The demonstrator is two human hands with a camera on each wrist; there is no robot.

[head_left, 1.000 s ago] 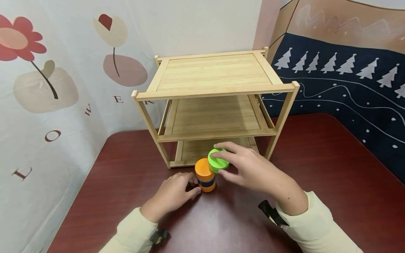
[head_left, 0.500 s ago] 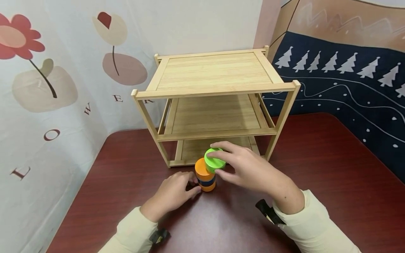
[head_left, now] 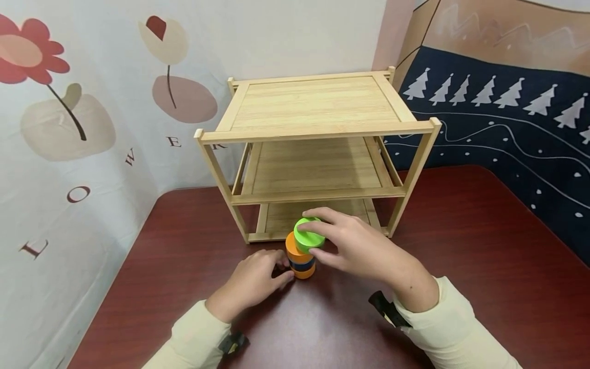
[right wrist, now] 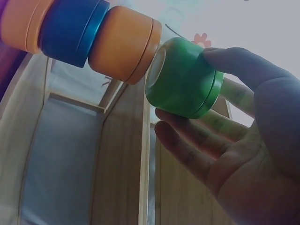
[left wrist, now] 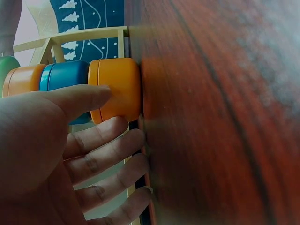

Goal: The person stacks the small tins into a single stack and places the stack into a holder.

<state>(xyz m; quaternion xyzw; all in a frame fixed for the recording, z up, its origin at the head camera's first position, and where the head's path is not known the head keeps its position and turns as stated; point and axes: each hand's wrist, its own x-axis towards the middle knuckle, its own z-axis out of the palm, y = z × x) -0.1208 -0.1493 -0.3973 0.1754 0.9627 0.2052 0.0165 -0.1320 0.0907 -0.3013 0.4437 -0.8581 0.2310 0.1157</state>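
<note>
Three lidded jars stand stacked on the table: an orange bottom jar [left wrist: 124,75], a dark blue jar [left wrist: 70,75] in the middle and an orange top jar [right wrist: 123,43]. My left hand [head_left: 254,281] rests low at the stack's left side; its thumb and index fingertip touch the bottom jar, with the other fingers loosely extended. My right hand [head_left: 354,243] holds a green jar [right wrist: 183,77] between thumb and fingers. This jar overlaps the top orange jar's right part in the head view. In the right wrist view its base meets the orange lid's edge at a tilt.
Behind the stack stands a three-level wooden shelf [head_left: 318,105] on the dark red table [head_left: 461,246]. Its lower front rail is close to the jars. A printed white cloth [head_left: 110,184] hangs at the left, and a navy tree-patterned cloth [head_left: 484,128] at the right.
My right hand has moved left with the green jar, bringing it further over the top orange jar. My left hand and the stack have stayed in place.
</note>
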